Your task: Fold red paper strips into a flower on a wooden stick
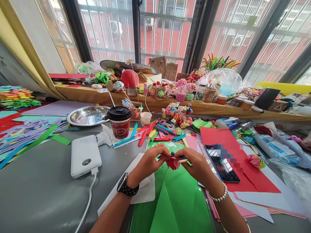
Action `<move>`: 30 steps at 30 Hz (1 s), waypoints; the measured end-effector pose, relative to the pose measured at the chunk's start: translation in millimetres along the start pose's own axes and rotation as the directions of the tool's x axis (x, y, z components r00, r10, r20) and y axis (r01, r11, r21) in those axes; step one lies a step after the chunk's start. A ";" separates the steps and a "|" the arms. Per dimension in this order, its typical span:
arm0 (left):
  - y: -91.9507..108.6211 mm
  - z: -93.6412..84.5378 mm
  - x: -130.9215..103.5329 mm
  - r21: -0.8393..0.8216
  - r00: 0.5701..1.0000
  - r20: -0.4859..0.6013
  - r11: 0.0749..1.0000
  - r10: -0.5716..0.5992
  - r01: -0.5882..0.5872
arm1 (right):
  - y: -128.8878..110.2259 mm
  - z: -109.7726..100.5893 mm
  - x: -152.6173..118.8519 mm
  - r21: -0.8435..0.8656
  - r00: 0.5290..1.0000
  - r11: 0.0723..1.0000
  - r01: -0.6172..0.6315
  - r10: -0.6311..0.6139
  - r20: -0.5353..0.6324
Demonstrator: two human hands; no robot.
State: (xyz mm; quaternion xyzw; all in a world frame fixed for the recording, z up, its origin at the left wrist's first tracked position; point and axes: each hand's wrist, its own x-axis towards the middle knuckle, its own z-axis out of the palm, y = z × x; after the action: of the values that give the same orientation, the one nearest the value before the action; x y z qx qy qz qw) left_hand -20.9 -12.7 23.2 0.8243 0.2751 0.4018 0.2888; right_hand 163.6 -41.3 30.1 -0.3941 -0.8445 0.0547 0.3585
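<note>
My left hand (pixel 155 159) pinches the left side of a small folded paper flower (pixel 173 162), pink-red with dark blue-green at its top. On the flower's right side, my right hand (pixel 194 160) has its fingers closed on it, with a pale thin stick (pixel 183 160) showing between them. Both hands are held above a green sheet (pixel 179 200) that has crease lines. Colored paper strips (pixel 145 132) lie just beyond the hands. A pink and yellow paper flower (pixel 257 161) rests on sheets at the right.
On the left are a white power bank (pixel 86 156) with a cable, a lidded cup (pixel 120 124) and a metal plate (pixel 88 116). A phone (pixel 222 163) lies on red paper (pixel 262 181) at the right. Crafts crowd the window ledge (pixel 150 105).
</note>
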 end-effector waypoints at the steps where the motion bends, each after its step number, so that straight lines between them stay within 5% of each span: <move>1: -0.3 0.1 0.2 -0.003 1.000 -0.001 1.000 0.001 -0.001 | 0.0 -0.3 -0.1 0.003 1.000 1.000 -0.004 0.004 0.009; 9: 9.0 -0.7 2.9 -0.054 0.999 -0.042 0.998 -0.030 0.027 | -2.9 -2.4 1.1 0.068 0.996 0.996 -0.055 0.060 -0.062; 17: 10.2 2.3 0.5 -0.156 0.966 0.137 0.958 -0.221 0.241 | -3.0 -3.1 0.2 0.130 0.984 0.980 -0.151 0.162 -0.071; 25: 18.2 0.3 6.4 -0.276 0.942 0.242 0.914 -0.232 0.296 | -5.6 -7.8 2.1 0.102 0.992 0.987 -0.127 0.128 -0.007; 30: 13.8 1.4 6.0 -0.222 0.922 0.218 0.903 -0.321 0.367 | -3.4 -2.8 2.5 0.026 0.997 0.998 -0.054 0.055 -0.054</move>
State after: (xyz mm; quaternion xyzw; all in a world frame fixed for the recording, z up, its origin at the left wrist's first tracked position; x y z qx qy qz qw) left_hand -13.6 -18.4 35.1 0.7499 0.3353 0.3021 0.4836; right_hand 162.2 -42.4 34.8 -0.4139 -0.8225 0.0643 0.3847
